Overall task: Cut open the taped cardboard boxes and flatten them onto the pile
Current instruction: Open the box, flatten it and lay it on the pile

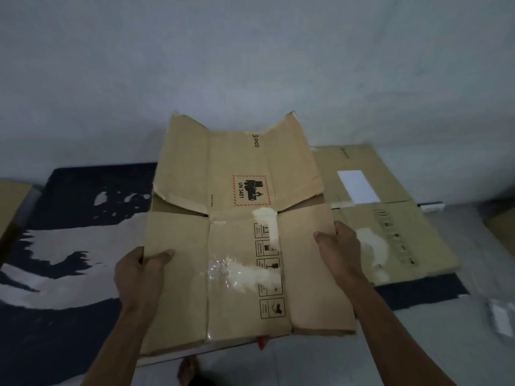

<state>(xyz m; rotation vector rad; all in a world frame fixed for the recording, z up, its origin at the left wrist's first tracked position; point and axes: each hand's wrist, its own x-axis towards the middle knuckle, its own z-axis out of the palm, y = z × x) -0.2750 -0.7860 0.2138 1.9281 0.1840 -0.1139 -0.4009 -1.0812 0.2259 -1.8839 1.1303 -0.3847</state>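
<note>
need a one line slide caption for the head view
Both hands, left hand and right hand, hold a flattened cardboard box by its side edges, beside another flattened box.

red object (262, 342) at 6 o'clock: mostly hidden under flattened brown cardboard box (242, 274) | tan cardboard (11, 201) at 9 o'clock: cut by edge | white packet (503, 319) at 4 o'clock: blurred

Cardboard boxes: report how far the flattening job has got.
Done: one flattened box already lies on the pile to the right. In hand: both hands, left and right, grip the side edges of a cut-open, flattened box, not yet laid down. Left: placing it; cardboard at the left edge may remain.
</note>
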